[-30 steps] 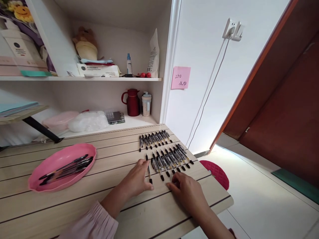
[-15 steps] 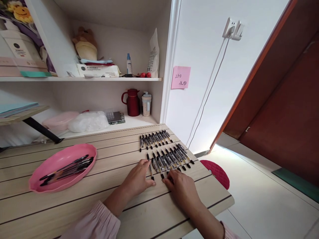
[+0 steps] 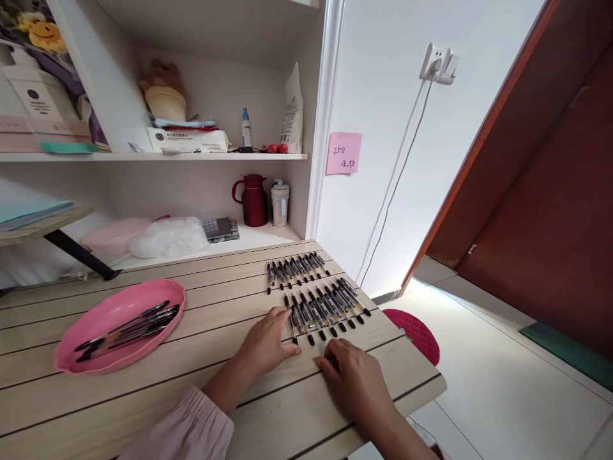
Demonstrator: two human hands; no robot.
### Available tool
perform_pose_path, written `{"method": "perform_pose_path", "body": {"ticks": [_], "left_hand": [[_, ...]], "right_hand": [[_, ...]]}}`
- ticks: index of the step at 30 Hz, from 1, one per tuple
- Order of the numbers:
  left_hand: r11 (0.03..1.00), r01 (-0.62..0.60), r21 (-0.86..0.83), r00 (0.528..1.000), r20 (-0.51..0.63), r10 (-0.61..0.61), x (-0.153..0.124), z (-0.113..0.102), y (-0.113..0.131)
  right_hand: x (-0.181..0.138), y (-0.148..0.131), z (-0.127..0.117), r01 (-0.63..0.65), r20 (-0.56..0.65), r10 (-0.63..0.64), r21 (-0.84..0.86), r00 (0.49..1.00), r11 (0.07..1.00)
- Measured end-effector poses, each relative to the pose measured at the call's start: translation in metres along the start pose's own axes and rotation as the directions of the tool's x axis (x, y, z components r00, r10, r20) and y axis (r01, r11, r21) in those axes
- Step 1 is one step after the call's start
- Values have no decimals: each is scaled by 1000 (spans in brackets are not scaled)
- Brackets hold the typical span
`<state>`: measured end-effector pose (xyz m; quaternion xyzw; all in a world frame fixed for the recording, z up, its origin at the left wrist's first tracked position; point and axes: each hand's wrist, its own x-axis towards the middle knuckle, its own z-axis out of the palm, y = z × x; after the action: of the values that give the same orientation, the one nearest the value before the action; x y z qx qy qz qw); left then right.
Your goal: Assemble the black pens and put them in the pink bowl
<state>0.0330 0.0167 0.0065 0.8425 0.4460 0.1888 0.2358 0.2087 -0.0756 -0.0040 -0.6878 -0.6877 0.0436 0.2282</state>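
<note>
1. While a slatted tabletop (image 3: 268,418) spreads beneath, a pink tray (image 3: 138,295) anchors the scene.
2. Right of the tray, the left hand (image 3: 265,342) parts thumb and forefinger along one end pen (image 3: 292,328), seemingly touching without gripping.
3. Farther right, the right hand (image 3: 357,374) curls; any hold cannot be told.
4. Slim pens (image 3: 138,324) fill the tray's middle and two rows (image 3: 317,314) right of it — likely light, stiff, slick, best pinched mid-barrel.

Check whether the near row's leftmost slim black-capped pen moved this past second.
Yes: that slim black-capped pen shifted right, away from the pink oval plastic tray.
</note>
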Motion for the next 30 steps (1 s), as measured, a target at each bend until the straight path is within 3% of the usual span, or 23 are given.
{"method": "perform_pose_path", "body": {"ticks": [15, 19, 22, 25, 28, 30], "left_hand": [[991, 23, -133, 1000, -11, -25, -5, -6, 1], [988, 20, -154, 1000, 5, -19, -18, -17, 3], [999, 32, -8, 998, -52, -32, -35, -44, -7], [959, 121, 256, 972, -229, -61, -57, -89, -33], [831, 373, 412, 892, -406, -199, -82, -138, -72], [735, 554, 392, 806, -473, -355, -98, -162, -97]], "right_hand": [[-19, 1, 8, 50, -69, -54, -67, 996, 996], [-20, 1, 9, 70, -103, -80, -99, 991, 993], [-21, 1, 9, 90, -117, -104, -116, 988, 989], [-20, 2, 9, 92, -102, -104, -119, 989, 989], [-19, 3, 10, 89, -85, -100, -124, 991, 988], [-17, 5, 12, 94, -83, -105, -124, 991, 988]]}}
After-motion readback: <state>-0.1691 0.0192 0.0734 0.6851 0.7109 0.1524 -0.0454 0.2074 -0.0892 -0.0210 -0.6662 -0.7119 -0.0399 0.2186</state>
